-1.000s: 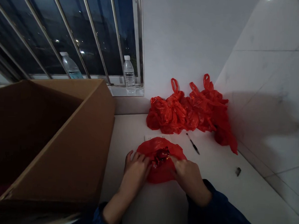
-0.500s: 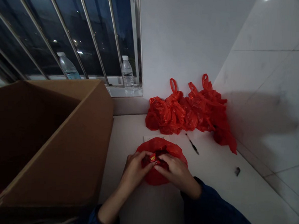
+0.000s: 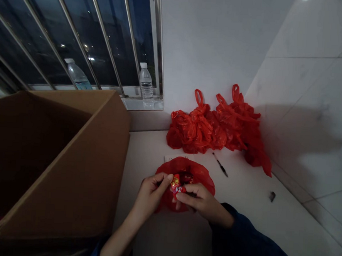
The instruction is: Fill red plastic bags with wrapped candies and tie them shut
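An open red plastic bag (image 3: 201,170) lies on the white table, its rim spread wide, with shiny red wrapped pieces (image 3: 188,178) showing inside. Just over its mouth, my left hand (image 3: 151,192) pinches a small red wrapped candy (image 3: 175,181) with gold print between thumb and forefinger. My right hand (image 3: 201,200) is closed from the other side, thumb and fingers pinching the red-and-white lower end. Whether this end belongs to the same candy or a second one, I cannot tell. Part of the bag is hidden behind both hands.
Several knotted red plastic bags (image 3: 211,126) stand along the wall. A black pen (image 3: 220,165) and a small dark object (image 3: 272,196) lie on the table (image 3: 249,210). At left stands a large open cardboard box (image 3: 78,168). Two water bottles, one upright (image 3: 146,86), are by the barred window.
The candy has come up and turned, so more of its gold print shows. My left hand has shifted slightly left, and my right hand has moved slightly down and right.
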A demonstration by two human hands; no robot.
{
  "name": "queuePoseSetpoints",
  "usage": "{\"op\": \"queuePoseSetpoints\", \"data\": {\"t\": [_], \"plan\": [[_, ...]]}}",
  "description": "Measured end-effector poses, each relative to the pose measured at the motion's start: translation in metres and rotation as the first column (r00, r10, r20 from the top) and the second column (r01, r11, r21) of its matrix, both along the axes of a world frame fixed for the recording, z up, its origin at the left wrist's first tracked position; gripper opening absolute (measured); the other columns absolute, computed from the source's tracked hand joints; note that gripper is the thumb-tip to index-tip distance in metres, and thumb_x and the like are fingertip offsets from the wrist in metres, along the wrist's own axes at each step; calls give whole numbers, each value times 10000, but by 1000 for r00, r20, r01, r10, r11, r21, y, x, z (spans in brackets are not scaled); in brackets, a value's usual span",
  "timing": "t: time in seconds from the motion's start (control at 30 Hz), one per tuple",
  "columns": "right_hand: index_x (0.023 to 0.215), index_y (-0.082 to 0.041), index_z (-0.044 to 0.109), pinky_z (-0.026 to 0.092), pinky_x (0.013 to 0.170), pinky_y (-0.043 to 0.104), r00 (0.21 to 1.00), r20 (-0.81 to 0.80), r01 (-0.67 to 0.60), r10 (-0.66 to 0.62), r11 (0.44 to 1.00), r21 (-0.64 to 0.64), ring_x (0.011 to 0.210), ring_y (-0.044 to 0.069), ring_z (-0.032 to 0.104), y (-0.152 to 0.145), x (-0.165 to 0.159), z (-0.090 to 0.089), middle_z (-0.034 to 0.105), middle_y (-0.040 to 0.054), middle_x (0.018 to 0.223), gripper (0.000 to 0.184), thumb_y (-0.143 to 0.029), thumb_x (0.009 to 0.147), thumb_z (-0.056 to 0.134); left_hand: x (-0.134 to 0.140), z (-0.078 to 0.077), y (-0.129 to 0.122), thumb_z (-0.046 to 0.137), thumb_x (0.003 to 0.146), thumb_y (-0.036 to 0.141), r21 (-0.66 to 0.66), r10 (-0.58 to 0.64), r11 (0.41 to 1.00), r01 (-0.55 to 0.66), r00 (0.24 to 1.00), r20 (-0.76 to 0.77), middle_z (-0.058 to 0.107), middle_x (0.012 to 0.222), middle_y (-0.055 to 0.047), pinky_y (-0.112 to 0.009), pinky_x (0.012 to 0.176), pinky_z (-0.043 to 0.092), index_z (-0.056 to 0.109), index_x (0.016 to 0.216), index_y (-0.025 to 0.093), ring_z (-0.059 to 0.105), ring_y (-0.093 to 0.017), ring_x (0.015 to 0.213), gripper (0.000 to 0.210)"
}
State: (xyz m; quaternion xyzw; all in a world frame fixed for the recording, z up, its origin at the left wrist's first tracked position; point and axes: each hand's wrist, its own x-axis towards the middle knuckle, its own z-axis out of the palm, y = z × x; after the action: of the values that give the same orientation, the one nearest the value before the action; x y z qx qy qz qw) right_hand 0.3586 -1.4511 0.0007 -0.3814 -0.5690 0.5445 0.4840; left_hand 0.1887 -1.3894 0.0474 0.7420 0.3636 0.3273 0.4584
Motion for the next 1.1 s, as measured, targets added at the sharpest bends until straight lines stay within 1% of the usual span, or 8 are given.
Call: {"op": "queuePoseSetpoints", "data": {"t": [0.5, 0.63, 0.7, 0.77, 0.83, 0.97, 1.03, 1.1], "plan": [[933, -154, 773, 369, 463, 181, 999, 1, -51, 51, 999, 10, 491, 64, 456, 4, 0, -11, 691, 17, 675, 374, -485, 913, 602, -2, 0, -4, 524, 928, 438, 87, -5, 996, 5, 1000, -3, 492, 589, 29, -197, 587, 364, 550, 624, 153, 414, -93, 581, 417], [930, -148, 757, 382, 469, 186, 998, 55, -21, 21, 1000, 8, 497, 74, 485, 5, -3, -13, 691, 13, 677, 397, -499, 923, 570, -3, -6, 1, 499, 945, 462, 190, 50, 981, -34, 995, -81, 493, 572, 30, -205, 589, 362, 538, 609, 160, 432, -100, 577, 454], [905, -146, 744, 401, 494, 201, 985, 169, 28, -34, 999, 37, 526, 94, 527, 5, -4, -15, 692, 16, 685, 410, -494, 943, 529, -5, -11, 6, 465, 964, 467, 264, 66, 964, -14, 980, -188, 547, 590, 20, -218, 607, 377, 569, 633, 167, 486, -115, 594, 459], [885, -156, 734, 440, 569, 233, 912, 378, 120, -159, 985, 125, 608, 130, 596, 3, -3, -19, 709, 26, 729, 380, -466, 947, 525, -6, -17, 11, 410, 989, 451, 331, 78, 943, 46, 933, -352, 646, 675, -8, -244, 662, 415, 644, 719, 178, 580, -147, 664, 450], [958, -177, 731, 477, 694, 279, 753, 580, 206, -312, 948, 242, 763, 185, 668, 2, 1, -25, 743, 46, 848, 299, -412, 941, 547, -6, -23, 15, 354, 1011, 406, 385, 130, 919, 84, 858, -497, 737, 883, -54, -288, 769, 454, 709, 943, 194, 666, -193, 828, 418], [1173, -229, 675, 494, 852, 330, 486, 722, 319, -492, 869, 378, 1022, 239, 684, 3, 13, -33, 737, 71, 1118, 304, -307, 987, 447, -4, -31, 14, 286, 1032, 334, 452, 235, 889, 81, 764, -600, 699, 1204, -112, -384, 935, 444, 506, 1400, 197, 661, -233, 1081, 450], [1232, -260, 644, 507, 822, 318, 379, 773, 348, -508, 853, 390, 1018, 233, 693, 6, 19, -33, 735, 68, 1135, 348, -303, 1012, 377, -2, -34, 11, 299, 1034, 329, 475, 241, 873, 115, 743, -624, 692, 1218, -99, -416, 957, 429, 479, 1423, 216, 649, -237, 1098, 443], [1255, -283, 628, 518, 738, 315, 246, 860, 353, -447, 868, 350, 920, 239, 722, 11, 22, -29, 759, 67, 1042, 366, -330, 1020, 352, 0, -36, 9, 360, 1022, 325, 480, 224, 857, 188, 704, -674, 706, 1182, -76, -449, 953, 419, 582, 1323, 238, 640, -255, 1091, 384]]}}
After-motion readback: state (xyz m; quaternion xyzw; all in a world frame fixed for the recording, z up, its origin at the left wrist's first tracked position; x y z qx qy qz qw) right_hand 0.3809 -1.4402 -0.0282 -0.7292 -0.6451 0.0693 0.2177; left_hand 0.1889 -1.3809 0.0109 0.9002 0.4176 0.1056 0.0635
